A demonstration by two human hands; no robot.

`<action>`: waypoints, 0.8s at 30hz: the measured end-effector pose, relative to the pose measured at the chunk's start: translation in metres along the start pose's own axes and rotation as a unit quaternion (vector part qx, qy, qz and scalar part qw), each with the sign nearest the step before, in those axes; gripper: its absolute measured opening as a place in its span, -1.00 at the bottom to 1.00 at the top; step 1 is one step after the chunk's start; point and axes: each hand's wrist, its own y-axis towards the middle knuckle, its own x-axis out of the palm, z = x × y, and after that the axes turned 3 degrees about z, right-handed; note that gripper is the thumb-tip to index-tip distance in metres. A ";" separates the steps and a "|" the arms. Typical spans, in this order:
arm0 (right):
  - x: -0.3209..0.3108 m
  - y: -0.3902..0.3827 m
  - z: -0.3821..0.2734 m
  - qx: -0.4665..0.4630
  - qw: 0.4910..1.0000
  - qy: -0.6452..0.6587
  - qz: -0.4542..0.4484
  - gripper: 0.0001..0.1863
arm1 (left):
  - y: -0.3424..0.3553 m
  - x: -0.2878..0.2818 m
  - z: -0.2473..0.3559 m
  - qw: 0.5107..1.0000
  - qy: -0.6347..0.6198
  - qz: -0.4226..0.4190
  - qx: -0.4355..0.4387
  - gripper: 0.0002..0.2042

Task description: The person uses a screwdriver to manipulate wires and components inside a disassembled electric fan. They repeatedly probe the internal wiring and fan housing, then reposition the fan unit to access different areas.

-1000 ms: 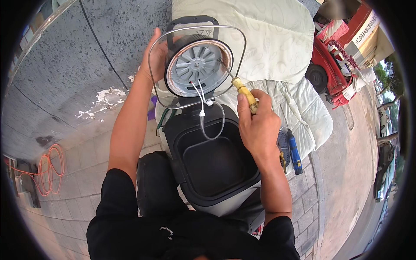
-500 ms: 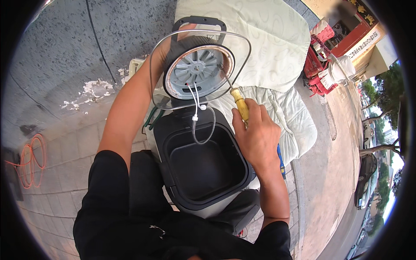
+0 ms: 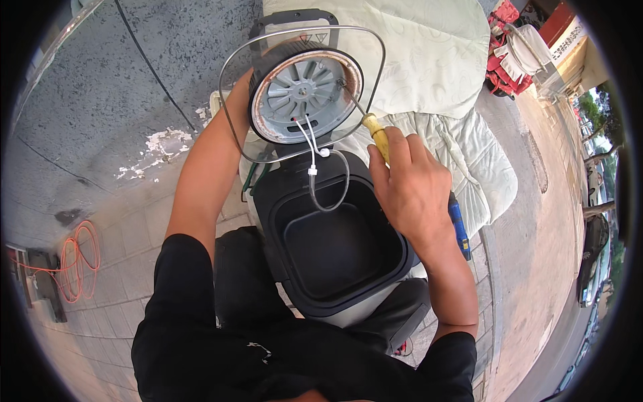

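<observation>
My right hand (image 3: 414,184) grips a yellow-handled screwdriver (image 3: 377,134). Its shaft reaches the inner right rim of a round lid housing (image 3: 303,94) with a grey finned disc inside. My left hand (image 3: 249,84) is mostly hidden behind that raised housing and holds it from the back. A thin metal loop (image 3: 385,57) surrounds the housing. Two white wires (image 3: 312,144) come out of its lower slot and join a sleeved cable that hangs in a curve. Below stands the black square pot of a kitchen appliance (image 3: 338,248), between my legs.
A pale quilted pad (image 3: 429,67) lies behind and to the right. Beside my right wrist is a blue tool (image 3: 459,224). Green-handled pliers (image 3: 249,179) lie left of the appliance. Orange cable (image 3: 80,258) is coiled on the paving at left, near a grey wall (image 3: 87,87).
The view has shifted, so the surroundings sit elsewhere in the picture. The screwdriver stays against the inner right rim, and both hands keep much the same hold.
</observation>
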 end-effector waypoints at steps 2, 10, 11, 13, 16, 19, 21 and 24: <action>-0.002 -0.001 0.001 0.008 1.000 0.011 0.001 -0.67 | 0.000 0.000 -0.002 1.000 0.004 0.010 -0.007 -0.57; 0.000 -0.013 0.003 0.024 0.995 0.077 0.052 -0.65 | -0.010 -0.007 -0.004 0.998 0.025 0.051 -0.038 -0.55; 0.000 -0.018 0.002 0.028 0.995 0.082 0.055 -0.65 | -0.010 -0.007 -0.003 0.997 0.027 0.054 -0.038 -0.55; -0.001 -0.025 0.002 0.033 0.993 0.091 0.070 -0.63 | -0.009 -0.008 -0.001 0.997 0.033 0.057 -0.038 -0.55; -0.001 -0.026 0.003 0.035 0.990 0.100 0.095 -0.62 | -0.008 -0.008 -0.002 0.997 0.038 0.060 -0.040 -0.54; 0.002 -0.017 0.006 0.033 0.990 0.102 0.096 -0.62 | -0.008 -0.007 -0.002 0.996 0.040 0.062 -0.041 -0.54; 0.005 -0.011 0.006 0.036 0.990 0.102 0.088 -0.62 | -0.009 -0.008 -0.001 0.996 0.042 0.067 -0.040 -0.53; 0.008 -0.009 0.005 0.046 0.990 0.108 0.079 -0.62 | -0.010 -0.010 -0.002 0.996 0.041 0.070 -0.039 -0.53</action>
